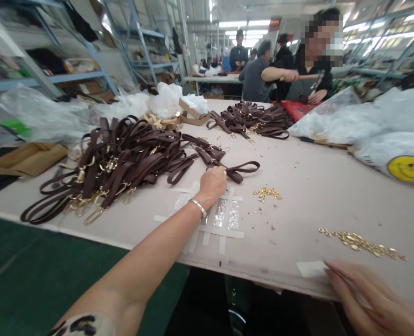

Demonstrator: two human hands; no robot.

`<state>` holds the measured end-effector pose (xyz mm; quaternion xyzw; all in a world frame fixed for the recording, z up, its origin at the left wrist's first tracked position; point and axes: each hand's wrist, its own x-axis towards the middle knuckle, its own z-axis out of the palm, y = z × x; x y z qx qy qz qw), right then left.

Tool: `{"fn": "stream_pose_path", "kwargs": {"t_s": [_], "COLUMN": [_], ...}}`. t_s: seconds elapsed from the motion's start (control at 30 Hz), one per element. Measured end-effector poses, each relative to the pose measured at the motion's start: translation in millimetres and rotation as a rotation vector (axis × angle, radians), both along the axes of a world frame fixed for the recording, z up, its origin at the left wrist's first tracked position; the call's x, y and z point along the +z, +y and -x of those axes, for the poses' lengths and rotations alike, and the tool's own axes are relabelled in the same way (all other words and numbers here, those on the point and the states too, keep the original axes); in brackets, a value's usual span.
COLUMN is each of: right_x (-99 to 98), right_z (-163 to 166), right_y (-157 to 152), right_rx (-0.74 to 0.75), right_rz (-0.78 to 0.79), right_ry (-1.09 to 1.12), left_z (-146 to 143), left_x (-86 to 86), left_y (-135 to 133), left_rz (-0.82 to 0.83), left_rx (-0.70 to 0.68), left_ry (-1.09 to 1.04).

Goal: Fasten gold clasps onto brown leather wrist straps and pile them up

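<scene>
left hand (213,183) partly covering strap (235,176), right hand (371,291) blurred

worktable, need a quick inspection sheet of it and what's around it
surface: pale table, scattered with dark specks; clear film held down by pale tape strips
job's things: large heap of brown straps with gold clasps, smaller heap farther back, small gold bits, larger gold pieces
clutter: plastic bags, cardboard
left hand: at a strap, fingertips hidden
right hand: blurred, fingertips at a white slip
cables: nothing seen
surroundings: shelves, green floor, co-workers behind, a hand there gripping a wood-handled tool
</scene>
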<state>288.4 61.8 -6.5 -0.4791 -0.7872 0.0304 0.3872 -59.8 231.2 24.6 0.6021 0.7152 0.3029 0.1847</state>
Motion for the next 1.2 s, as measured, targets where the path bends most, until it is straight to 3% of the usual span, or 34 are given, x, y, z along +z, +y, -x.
{"fn": "stream_pose_path", "kwargs": {"t_s": [0.1,0.23,0.4,0.53,0.73,0.9,1.03,1.2], "right_x": [-2.5,-8.7,-15.0,-9.1,12.5,25.5,27.4,21.6], "right_z": [36,72,72,60,67,111,129,123], "right_y": [37,74,89,88,51,6,-4,-4], "right_rx": [0.099,0.141,0.186,0.17,0.025,0.186,0.269,0.251], "right_rz": [-0.037,-0.019,0.043,0.159,0.451,0.623,0.732,0.773], "right_ry": [-0.151,-0.336,-0.391,-0.298,0.136,0.513,0.616,0.629], "left_z": [0,-8,-17,-24,-44,-58,-62,-64], "left_x": [11.7,20.2,19.1,16.7,9.8,12.5,16.1,13.6], "left_y": [-27,-82,-145,-177,-202,-214,-221,-227], "left_rz": [0.064,0.144,0.209,0.24,0.181,0.148,0.1,0.08], "left_rx": [-0.009,-0.019,0.095,0.135,0.118,0.018,-0.069,-0.092], "left_ry": [-0.225,-0.545,-1.33,-1.536,-1.547,-1.394,-1.294,-1.208]}}
